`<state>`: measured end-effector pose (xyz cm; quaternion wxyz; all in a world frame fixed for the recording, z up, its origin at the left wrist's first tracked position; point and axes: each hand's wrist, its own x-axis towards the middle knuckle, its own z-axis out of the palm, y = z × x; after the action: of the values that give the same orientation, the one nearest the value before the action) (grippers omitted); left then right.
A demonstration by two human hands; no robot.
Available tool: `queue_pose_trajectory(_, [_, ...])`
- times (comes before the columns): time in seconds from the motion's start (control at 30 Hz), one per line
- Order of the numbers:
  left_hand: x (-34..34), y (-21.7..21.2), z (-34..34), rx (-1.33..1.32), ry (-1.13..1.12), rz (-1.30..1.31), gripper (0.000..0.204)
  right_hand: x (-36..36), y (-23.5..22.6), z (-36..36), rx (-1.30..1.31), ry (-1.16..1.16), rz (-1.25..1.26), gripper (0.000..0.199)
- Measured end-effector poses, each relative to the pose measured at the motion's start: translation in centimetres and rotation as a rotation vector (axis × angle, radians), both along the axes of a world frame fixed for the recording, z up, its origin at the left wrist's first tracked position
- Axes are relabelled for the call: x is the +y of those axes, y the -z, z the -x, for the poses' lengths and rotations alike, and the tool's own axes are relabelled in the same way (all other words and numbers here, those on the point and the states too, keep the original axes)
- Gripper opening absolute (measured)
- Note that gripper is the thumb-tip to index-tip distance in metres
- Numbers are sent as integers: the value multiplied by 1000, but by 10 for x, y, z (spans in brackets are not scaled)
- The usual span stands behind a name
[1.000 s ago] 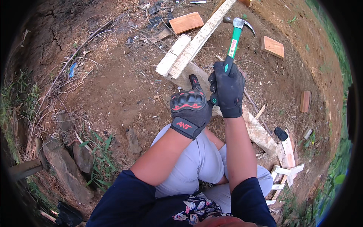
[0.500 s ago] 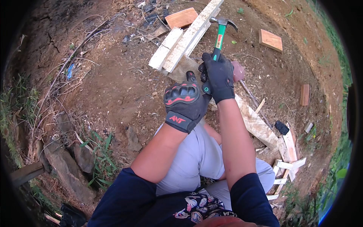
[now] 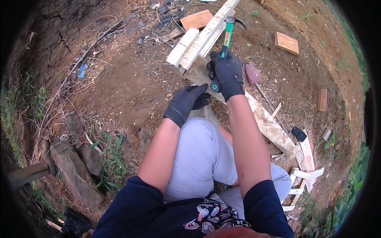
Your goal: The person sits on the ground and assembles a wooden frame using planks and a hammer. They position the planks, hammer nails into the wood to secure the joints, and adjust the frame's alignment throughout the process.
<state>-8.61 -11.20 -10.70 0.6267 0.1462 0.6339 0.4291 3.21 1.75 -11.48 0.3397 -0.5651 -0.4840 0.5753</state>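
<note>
Two gloved hands sit near centre in my view. Right hand (image 3: 227, 74), at 12 o'clock, grips a green-handled hammer (image 3: 227, 37), whose head lies at 12 o'clock beside pale wooden slats (image 3: 200, 37). Left hand (image 3: 186, 102), at 11 o'clock, holds nothing I can see, fingers loosely curled against a long plank (image 3: 264, 119) running toward 4 o'clock. Grey-trousered knee (image 3: 200, 150) lies below.
</note>
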Motion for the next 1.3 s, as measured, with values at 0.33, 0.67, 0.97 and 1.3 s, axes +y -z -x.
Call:
queue_pose_trajectory(0.33, [13,20,0,59,59,-51,41,0,-3,11,-432,-38,-342,33])
queue_pose_trajectory(0.67, [19,29,2,168,102,-33,39,-1,6,21,-499,0,-417,33])
queue_pose_trajectory(0.97, [19,47,5,428,217,-47,45,-10,14,26,-532,66,-480,28])
queue_pose_trajectory(1.3, [19,35,6,259,157,-33,37,-2,-13,6,-100,43,10,24])
